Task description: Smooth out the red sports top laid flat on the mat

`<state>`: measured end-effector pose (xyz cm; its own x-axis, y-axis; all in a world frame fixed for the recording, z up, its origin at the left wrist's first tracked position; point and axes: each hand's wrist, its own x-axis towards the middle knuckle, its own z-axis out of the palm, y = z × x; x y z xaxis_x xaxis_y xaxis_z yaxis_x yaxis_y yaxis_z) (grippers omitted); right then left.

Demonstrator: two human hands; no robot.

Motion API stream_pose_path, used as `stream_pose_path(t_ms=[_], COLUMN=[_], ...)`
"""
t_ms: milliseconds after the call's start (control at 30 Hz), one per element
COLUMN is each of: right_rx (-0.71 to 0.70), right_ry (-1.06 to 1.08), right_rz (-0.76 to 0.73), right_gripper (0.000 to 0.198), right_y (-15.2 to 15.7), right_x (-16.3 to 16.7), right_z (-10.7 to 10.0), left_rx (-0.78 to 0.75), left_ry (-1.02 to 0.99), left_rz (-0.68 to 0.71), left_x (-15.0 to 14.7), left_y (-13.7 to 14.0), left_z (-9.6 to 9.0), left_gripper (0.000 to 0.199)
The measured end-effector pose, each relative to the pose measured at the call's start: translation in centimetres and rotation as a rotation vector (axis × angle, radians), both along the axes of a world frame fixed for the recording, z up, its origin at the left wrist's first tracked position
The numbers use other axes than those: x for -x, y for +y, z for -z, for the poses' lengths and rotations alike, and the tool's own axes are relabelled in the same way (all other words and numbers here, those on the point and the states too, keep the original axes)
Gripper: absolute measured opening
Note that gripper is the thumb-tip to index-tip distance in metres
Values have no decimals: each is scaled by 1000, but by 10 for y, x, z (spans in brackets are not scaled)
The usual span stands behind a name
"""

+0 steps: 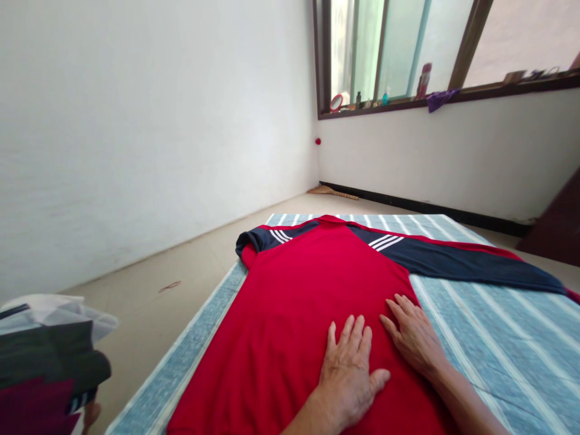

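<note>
A red jacket (290, 314) with navy sleeves and white stripes lies spread out on a blue striped cloth (480, 338), its collar toward the far edge. Its right sleeve stretches out flat, while the left one is folded or bunched near the cloth's edge. My left hand (351, 368) rests flat on the jacket's lower body, fingers spread. Close by, my right hand (410, 329) lies on the jacket's right side edge, its fingers also stretched out. Neither hand grips the fabric.
A pile of clothes (45, 350) sits at the left, with white, dark grey and maroon pieces. A broom (333, 191) lies on the floor in the far corner. Bottles, a round mirror (336, 103) and a purple cloth (441, 99) are on the window sill.
</note>
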<state>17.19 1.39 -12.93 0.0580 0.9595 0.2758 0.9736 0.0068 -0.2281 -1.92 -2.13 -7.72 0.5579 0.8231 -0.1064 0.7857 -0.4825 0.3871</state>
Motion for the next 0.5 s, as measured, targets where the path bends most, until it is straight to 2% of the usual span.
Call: stream_pose_path(t_ms=[500], right_rx=[-22], right_ry=[-2], right_rz=[-3], right_gripper=[46], right_y=[0], right_x=[-1], right_z=[3], left_rx=[-5], left_ry=[-10], left_rz=[-3], left_x=[0], left_y=[0], left_z=[0], left_gripper=[74])
